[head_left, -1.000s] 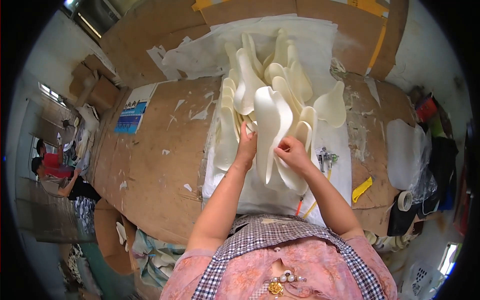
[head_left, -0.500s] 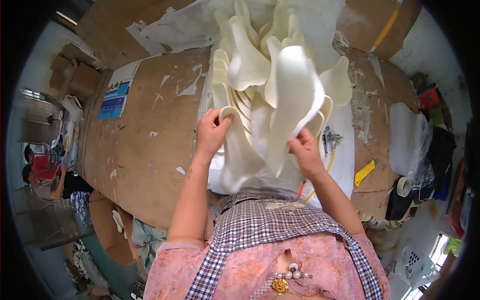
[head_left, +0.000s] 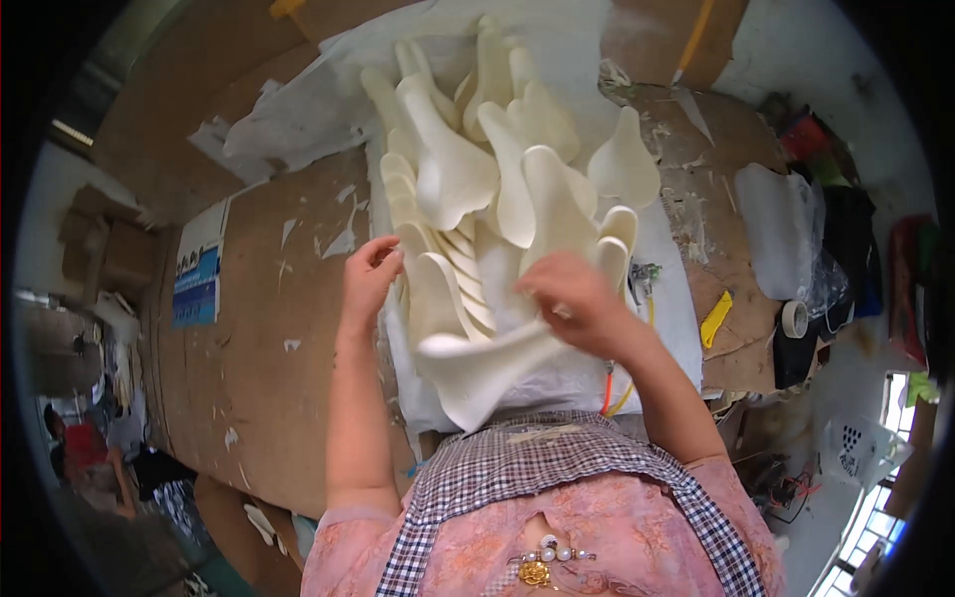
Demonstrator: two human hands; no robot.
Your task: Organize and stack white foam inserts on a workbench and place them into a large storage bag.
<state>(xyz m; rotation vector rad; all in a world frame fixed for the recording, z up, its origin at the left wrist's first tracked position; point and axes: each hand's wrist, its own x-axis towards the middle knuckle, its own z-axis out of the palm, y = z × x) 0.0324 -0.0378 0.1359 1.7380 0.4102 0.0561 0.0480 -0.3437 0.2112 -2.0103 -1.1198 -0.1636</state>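
Observation:
Many cream-white, curved, spoon-shaped pieces (head_left: 453, 179) lie overlapped in rows, with wide rounded ends and narrow tips. Beside the left row is my left hand (head_left: 370, 284), its thumb and fingers apart and holding nothing. One piece (head_left: 482, 373) lies crosswise at the near end, close to my apron, its tip pointing toward me. My right hand (head_left: 577, 303) is over the right end of that piece. Motion smears its fingers, so whether they grip the piece is unclear. Just beyond the right hand lies another large piece (head_left: 557, 204).
White sheeting (head_left: 671, 328) lies under the pieces, with brown cardboard (head_left: 269, 318) on both sides. To the right are a small metal fitting (head_left: 645, 277), a yellow strip (head_left: 714, 318) and a tape roll (head_left: 794, 318). At far left, a person (head_left: 90, 453) is partly visible.
My left hand has let go of its piece and moved left. My right hand no longer holds up the large piece and has moved left toward the crosswise piece. The view has shifted.

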